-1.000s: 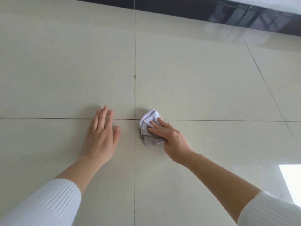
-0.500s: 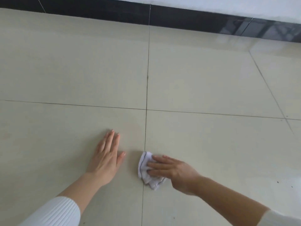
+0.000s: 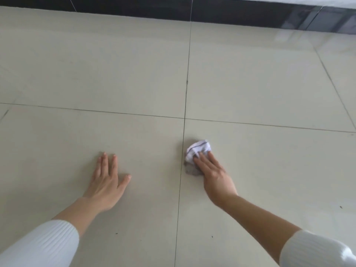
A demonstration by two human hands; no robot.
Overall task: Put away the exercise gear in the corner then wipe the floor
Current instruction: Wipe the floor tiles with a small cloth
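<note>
A crumpled white cloth (image 3: 198,151) with a thin dark stripe lies on the pale tiled floor (image 3: 260,89), just right of the grout line that runs away from the camera and a little nearer than the crossing grout line. The right hand (image 3: 213,174) lies flat on the cloth's near part, fingers (image 3: 202,160) straight and close together, pressing it to the tile; its far edge shows beyond the fingertips. The left hand (image 3: 107,182) rests palm down on the neighbouring tile, well apart from the cloth, fingers extended and thumb spread out. Both forearms are bare below pushed-up white ribbed sleeves (image 3: 42,245). A dark baseboard (image 3: 134,6) borders the floor at the top. A few small dark specks (image 3: 341,207) dot the near tiles.
</note>
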